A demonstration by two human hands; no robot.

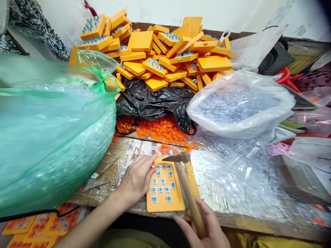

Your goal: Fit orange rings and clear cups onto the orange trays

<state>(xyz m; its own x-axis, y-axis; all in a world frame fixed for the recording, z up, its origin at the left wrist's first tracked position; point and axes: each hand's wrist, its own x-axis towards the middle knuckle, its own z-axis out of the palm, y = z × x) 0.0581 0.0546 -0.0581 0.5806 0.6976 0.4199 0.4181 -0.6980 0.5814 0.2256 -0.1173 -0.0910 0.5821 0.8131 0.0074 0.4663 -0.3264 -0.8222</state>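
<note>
A yellow plastic panel (157,207) lies on the bench edge in front of me, with several small clear-and-blue square pieces (160,189) set in its recess. My left hand (137,175) rests at the panel's upper left. Its thumb and index finger close around a small orange piece (153,166), mostly hidden by the fingertips. In my right hand (204,227) is a hammer (190,193), gripped by its wooden handle. The hammer's metal head hangs over the panel's upper right corner and hides part of it.
Orange rings (160,129) spill from a black plastic bag (155,100). A bulging green bag (64,137) stands left, and an open white bag of clear pieces (232,103) right. Yellow panels (155,65) are heaped behind. Clear plastic pieces (238,172) cover the bench's right side.
</note>
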